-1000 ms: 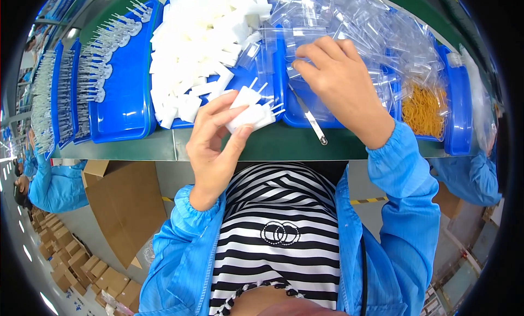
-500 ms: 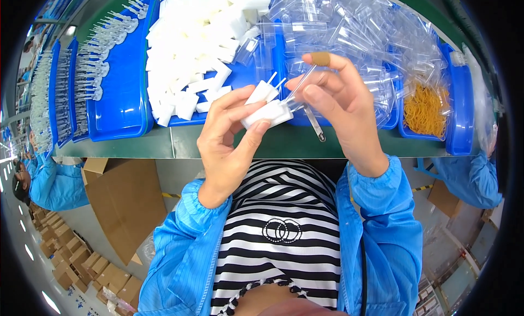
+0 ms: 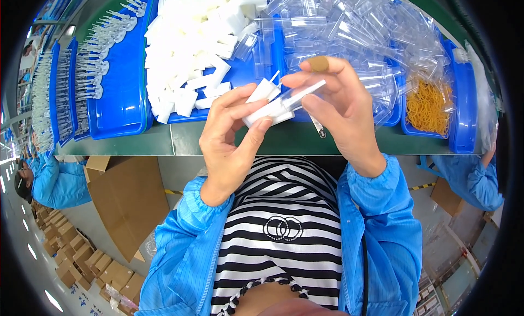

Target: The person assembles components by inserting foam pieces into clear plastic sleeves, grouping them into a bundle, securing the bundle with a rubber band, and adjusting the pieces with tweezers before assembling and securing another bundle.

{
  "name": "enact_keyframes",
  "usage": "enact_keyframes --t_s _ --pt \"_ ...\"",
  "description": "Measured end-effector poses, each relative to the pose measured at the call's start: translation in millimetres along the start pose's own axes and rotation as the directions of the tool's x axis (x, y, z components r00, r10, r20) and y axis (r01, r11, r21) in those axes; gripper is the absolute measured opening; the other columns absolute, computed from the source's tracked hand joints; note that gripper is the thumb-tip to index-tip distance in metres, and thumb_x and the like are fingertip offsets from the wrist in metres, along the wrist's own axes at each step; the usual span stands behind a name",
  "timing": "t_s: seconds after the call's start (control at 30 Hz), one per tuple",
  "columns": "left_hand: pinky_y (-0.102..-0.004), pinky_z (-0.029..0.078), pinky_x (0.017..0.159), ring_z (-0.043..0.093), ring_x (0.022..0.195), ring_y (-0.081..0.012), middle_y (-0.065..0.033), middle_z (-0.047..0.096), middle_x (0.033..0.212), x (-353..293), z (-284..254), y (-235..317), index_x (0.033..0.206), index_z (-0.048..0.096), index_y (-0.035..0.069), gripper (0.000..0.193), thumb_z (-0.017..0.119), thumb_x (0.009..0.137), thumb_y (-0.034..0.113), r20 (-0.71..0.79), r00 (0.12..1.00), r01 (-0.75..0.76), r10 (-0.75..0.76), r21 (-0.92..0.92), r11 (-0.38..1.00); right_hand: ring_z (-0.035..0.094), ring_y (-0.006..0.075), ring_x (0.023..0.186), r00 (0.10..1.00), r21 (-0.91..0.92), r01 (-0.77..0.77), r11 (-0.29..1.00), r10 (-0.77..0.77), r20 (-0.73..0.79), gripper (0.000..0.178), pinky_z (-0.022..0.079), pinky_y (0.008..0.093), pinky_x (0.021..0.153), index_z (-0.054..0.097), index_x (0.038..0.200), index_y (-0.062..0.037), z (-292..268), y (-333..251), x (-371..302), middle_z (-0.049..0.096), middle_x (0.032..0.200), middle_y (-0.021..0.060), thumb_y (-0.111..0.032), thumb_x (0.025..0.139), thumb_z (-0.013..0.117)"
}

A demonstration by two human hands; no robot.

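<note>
Green work surface (image 3: 202,143), viewed remotely: just inside its near edge, I see the left hand (image 3: 228,138) clamped on white blocks (image 3: 277,109), the right hand (image 3: 352,117) pinching a clear sleeve (image 3: 299,96) beside them. Skewed pressure could, I judge, crease the sleeve.

No readable text, no legible labels, numbers — or signs

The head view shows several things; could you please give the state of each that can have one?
Left hand, closed on pronged white pieces
Right hand, pinching a clear sleeve
Clear sleeve, at one held piece's end; fit unclear
Loose white pieces, heaped
Loose clear sleeves, heaped
Yellow bands, bunched together
Pronged parts at left, in rows
</note>
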State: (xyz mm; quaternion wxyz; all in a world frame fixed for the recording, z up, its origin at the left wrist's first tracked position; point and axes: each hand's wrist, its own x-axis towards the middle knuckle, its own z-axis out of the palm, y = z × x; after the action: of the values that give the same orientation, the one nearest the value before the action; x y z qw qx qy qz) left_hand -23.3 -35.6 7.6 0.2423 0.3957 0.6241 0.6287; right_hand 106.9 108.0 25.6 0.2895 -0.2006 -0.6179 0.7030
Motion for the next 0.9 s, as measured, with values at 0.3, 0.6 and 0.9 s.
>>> enact_keyframes --t_s 0.3,0.6,0.9 --pt "-0.0322 0.055 0.090 0.058 0.114 -0.0211 -0.0140 0.052 0.129 1 -1 0 0.112 0.066 -0.001 0.024 0.068 0.088 -0.001 -0.009 1.000 0.022 -0.022 -0.010 1.000 0.062 0.0180 0.100 0.996 -0.064 0.087 0.994 -0.086 0.028 0.030 0.049 0.0321 0.091 0.055 0.116 0.0006 5 4 -4 0.063 0.113 0.0114 0.003 0.086 0.059" --pt "-0.0317 0.049 0.091 0.059 0.108 -0.0196 -0.0127 0.056 0.124 0 -1 3 0.104 0.069 0.000 0.016 0.067 0.088 0.001 -0.041 0.999 0.000 0.000 0.019 1.000 0.064 0.0214 0.099 0.974 -0.265 0.225 0.938 -0.220 0.047 0.026 0.051 0.0317 0.087 0.060 0.109 -0.0010 13 10 -15 0.066 0.108 0.0108 0.002 0.083 0.062" --pt "-0.0347 0.049 0.091 0.060 0.107 -0.0260 -0.0151 0.061 0.118 -3 6 2 0.102 0.071 0.001 0.022 0.073 0.080 -0.001 -0.057 0.984 -0.145 0.167 0.278 0.950 0.065 0.0203 0.094 0.973 -0.327 0.221 0.919 -0.229 0.013 0.024 0.051 0.0319 0.085 0.060 0.108 -0.0003 10 7 -12 0.067 0.104 0.0117 0.000 0.084 0.062"
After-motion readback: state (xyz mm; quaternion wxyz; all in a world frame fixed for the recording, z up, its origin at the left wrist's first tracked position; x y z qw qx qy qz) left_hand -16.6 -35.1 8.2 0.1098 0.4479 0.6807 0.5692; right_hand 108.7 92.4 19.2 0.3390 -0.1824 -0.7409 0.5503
